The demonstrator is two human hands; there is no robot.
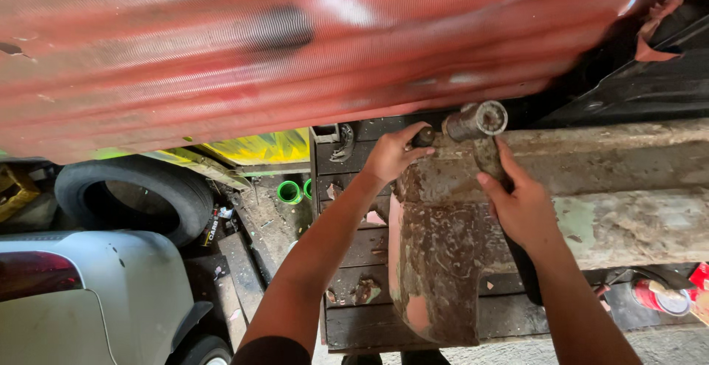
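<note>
Cluttered workshop floor, seen from above: a worn tire [133,191] at far left beside a white vehicle body [88,298], two green rings [289,191] on the dirt, a red can [661,296] at right. Overhead hangs a red corrugated metal sheet [295,47]. At centre, a rusted, paint-flaked metal bracket [443,262] rests against a dark slatted bench [354,262], joined to a long corroded beam [628,188] running right. The left hand [391,155] is clenched round a dark knob [423,137] at the bracket's top; the right hand [521,202] grasps a grimy socket wrench [476,123] by its shaft. The bracket looks heavy, stiff and rough-edged, best held by its upper rim. Room overhead is tight under the sheet; open space lies toward the near edge.
</note>
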